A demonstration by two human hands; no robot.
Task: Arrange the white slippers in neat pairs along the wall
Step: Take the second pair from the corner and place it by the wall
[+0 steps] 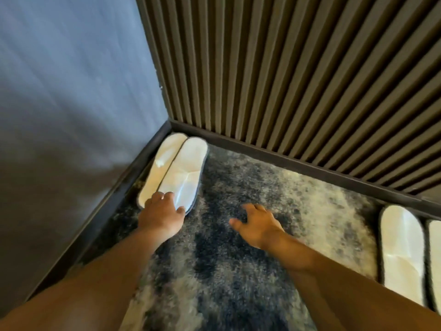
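A pair of white slippers (177, 168) lies side by side in the corner, toes against the slatted wall (286, 68) and one side along the grey wall (71, 91). My left hand (161, 213) rests on the heel ends of this pair, fingers curled over them. My right hand (259, 224) hovers over the carpet to the right, fingers spread, holding nothing. A second pair shows at the right edge: one white slipper (401, 254) in full and a sliver of another (435, 259), toes towards the slatted wall.
A shaggy grey and dark carpet (238, 271) covers the floor between the two pairs. A dark skirting board (298, 161) runs along both walls and meets at the corner.
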